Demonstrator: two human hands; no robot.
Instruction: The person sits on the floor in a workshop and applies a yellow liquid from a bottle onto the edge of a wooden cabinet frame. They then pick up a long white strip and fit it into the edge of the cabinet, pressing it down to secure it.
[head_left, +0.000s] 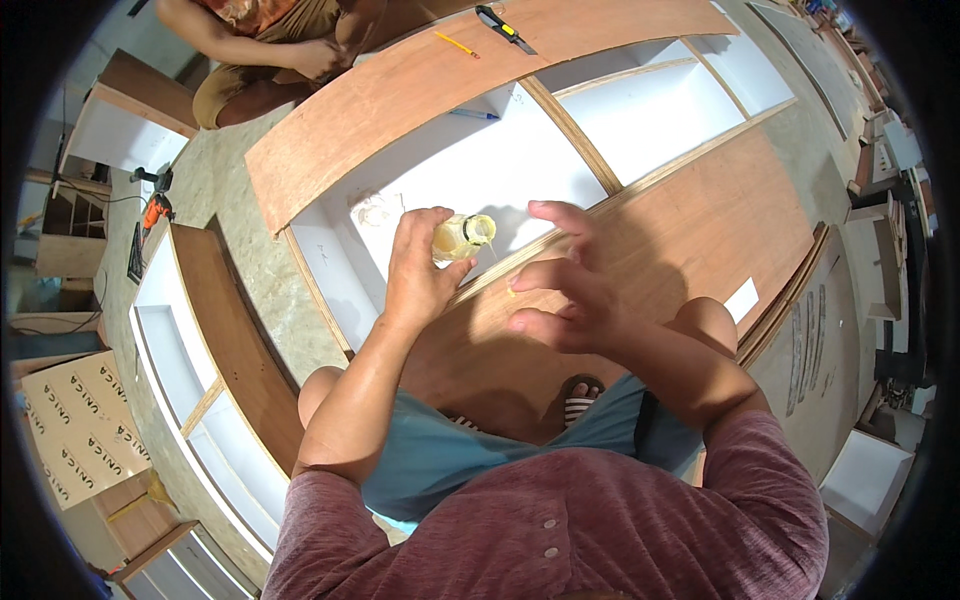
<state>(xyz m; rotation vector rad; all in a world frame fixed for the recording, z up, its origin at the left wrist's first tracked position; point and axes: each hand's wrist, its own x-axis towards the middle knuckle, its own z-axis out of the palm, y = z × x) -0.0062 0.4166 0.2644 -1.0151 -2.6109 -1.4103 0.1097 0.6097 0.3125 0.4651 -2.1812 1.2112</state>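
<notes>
My left hand [412,272] is wrapped round a small clear plastic bottle [453,240] holding pale yellowish stuff. The bottle is tilted, its uncapped mouth towards the right, and a thin pale strand hangs from the mouth. To the right of it, my right hand [575,300] is raised with its fingers apart and bent, nothing seen in them. Both hands are above the near edge strip [560,232] of a wooden cabinet frame with white inner panels [545,140]. A small yellowish spot shows by the right fingertips; I cannot tell what it is.
On the far plywood board [380,105] lie a utility knife [506,30] and a yellow pencil [457,45]. A blue pen [474,114] lies inside the frame. Another person's hand [318,60] is at the far left. An orange power drill [157,209] stands near another cabinet [240,330].
</notes>
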